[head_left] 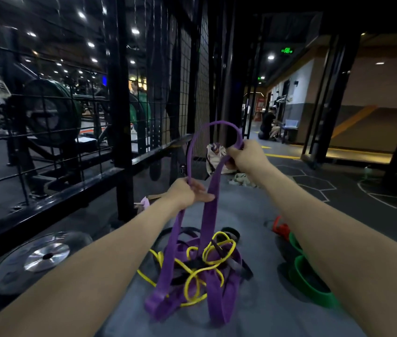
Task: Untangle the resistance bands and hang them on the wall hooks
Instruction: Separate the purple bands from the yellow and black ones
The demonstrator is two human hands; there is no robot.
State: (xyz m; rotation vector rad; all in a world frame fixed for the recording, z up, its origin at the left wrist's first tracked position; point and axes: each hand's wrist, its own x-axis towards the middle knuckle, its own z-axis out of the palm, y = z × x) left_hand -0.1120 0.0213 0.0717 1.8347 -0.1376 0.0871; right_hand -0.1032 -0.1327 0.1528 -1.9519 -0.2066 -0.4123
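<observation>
A wide purple resistance band rises in a loop from a tangled heap on the grey floor. My left hand grips its left strand at mid height. My right hand grips the top of the loop, higher and farther away. Below, the heap mixes more purple band, a thin yellow band and black bands. A green band and a red band lie apart on the floor to the right. No wall hooks are visible.
A black wire-mesh cage wall runs along the left. A metal weight plate lies flat on the floor beside it. A cloth bag and crumpled fabric lie ahead. A person crouches far down the corridor.
</observation>
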